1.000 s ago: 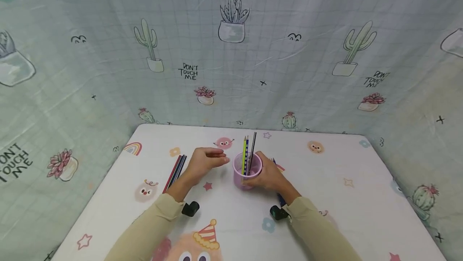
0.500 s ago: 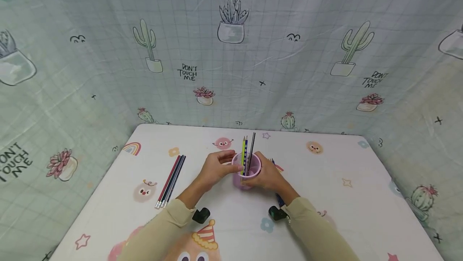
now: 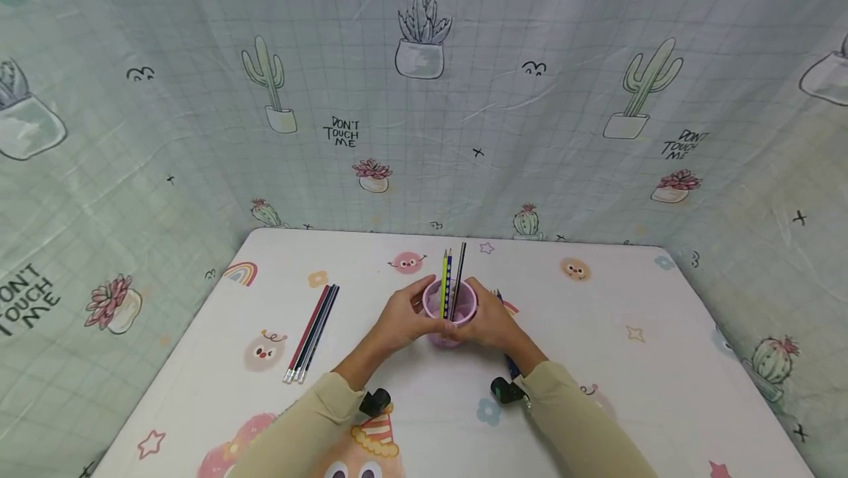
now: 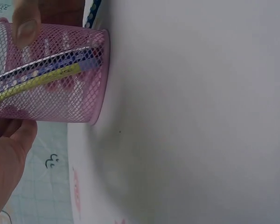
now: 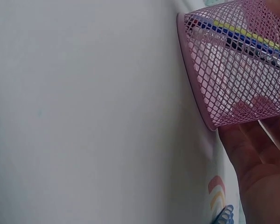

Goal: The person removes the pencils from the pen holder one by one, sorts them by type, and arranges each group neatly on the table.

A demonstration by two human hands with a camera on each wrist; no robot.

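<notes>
A pink mesh pencil cup [image 3: 444,342] stands upright between both hands. My left hand [image 3: 400,321] holds its left side, with the thumb across the front. My right hand [image 3: 493,321] grips the opposite side, and the two thumbs meet near the front of the rim. Inside the cup lean a yellow-green pencil [image 3: 444,279], a blue dotted pencil [image 3: 449,280] and a dark striped pencil [image 3: 460,272]. Through the mesh in the left wrist view, the lower end of the yellow pencil [image 4: 42,80] shows near the cup's base.
Several red and dark pencils [image 3: 311,334] lie side by side on the left of the white patterned table [image 3: 583,308]. Something blue and slim [image 3: 512,367] lies partly hidden under the right wrist. A printed curtain [image 3: 424,124] hangs behind the table.
My left hand has moved right and towards the cup, from beside it to holding its side. The right hand stays on the cup, which has hardly shifted.
</notes>
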